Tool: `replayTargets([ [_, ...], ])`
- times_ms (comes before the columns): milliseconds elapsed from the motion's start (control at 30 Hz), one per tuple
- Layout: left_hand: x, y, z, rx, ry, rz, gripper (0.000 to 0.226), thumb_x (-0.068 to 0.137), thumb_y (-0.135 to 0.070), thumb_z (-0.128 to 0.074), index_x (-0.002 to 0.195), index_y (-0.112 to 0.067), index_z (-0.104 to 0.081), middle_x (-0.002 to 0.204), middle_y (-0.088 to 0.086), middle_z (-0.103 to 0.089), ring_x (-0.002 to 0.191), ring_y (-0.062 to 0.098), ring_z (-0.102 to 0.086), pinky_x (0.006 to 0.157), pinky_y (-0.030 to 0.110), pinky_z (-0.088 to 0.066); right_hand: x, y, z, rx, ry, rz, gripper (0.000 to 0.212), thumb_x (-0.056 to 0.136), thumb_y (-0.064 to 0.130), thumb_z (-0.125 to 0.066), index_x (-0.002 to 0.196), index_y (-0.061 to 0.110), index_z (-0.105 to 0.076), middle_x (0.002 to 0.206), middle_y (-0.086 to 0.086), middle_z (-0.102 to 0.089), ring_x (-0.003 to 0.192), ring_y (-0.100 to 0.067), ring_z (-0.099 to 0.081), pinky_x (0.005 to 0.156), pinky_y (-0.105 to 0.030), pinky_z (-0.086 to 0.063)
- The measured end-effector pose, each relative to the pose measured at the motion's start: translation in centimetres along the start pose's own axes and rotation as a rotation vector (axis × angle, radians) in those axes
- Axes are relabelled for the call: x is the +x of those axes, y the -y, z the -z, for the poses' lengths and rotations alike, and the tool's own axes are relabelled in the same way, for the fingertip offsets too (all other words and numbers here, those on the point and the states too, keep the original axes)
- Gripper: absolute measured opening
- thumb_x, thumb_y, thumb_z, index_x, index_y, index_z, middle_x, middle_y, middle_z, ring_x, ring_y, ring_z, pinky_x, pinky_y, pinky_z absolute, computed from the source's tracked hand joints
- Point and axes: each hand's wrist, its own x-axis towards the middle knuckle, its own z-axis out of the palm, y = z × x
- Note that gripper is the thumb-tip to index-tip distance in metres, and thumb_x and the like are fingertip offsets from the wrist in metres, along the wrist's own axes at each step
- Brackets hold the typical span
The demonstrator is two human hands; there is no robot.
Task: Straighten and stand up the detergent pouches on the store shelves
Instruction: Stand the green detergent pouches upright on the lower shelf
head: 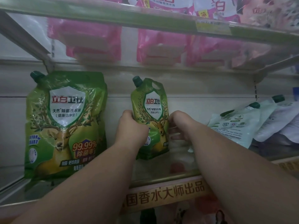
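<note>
A small green detergent pouch [151, 110] with a deer picture stands upright at the middle of the shelf [161, 173]. My left hand [131, 126] grips its left edge and my right hand [178, 125] grips its right edge. A larger green pouch [64, 123] of the same kind stands upright at the left, leaning slightly against the back wall. At the right, two or three pale white-green pouches [239, 123] lie tipped over on their backs, caps pointing up and right.
A glass shelf above carries several pink pouches [161, 47], seen from below. A yellow price strip with characters [166, 194] runs along the shelf's front edge. Bare shelf floor lies between the two green pouches and in front of the small one.
</note>
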Motion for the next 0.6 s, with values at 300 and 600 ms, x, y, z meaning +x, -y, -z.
replayTargets([
  [300,0.0,0.4,0.3,0.000,-0.016,0.024,0.032,0.095,0.000,-0.053,0.106,-0.029,-0.059,0.099,0.000,-0.069,0.088,0.024,-0.071,0.078,0.047,-0.065,-0.5,-0.1,-0.1,-0.012,0.040,0.003,0.040,0.087,0.016,-0.047,0.118,0.013,-0.072,0.120,-0.013,-0.075,0.109,-0.032,-0.071,0.099,-0.055,-0.057],
  [600,1.7,1.9,1.0,0.338,-0.105,0.191,0.024,0.100,-0.001,-0.054,0.077,-0.008,-0.048,0.074,0.007,-0.049,0.060,0.019,-0.041,0.054,0.029,-0.034,-0.8,-0.6,-0.2,0.061,0.161,0.003,0.028,0.096,0.015,-0.050,0.118,0.012,-0.067,0.110,-0.013,-0.072,0.103,-0.033,-0.071,0.099,-0.060,-0.057],
])
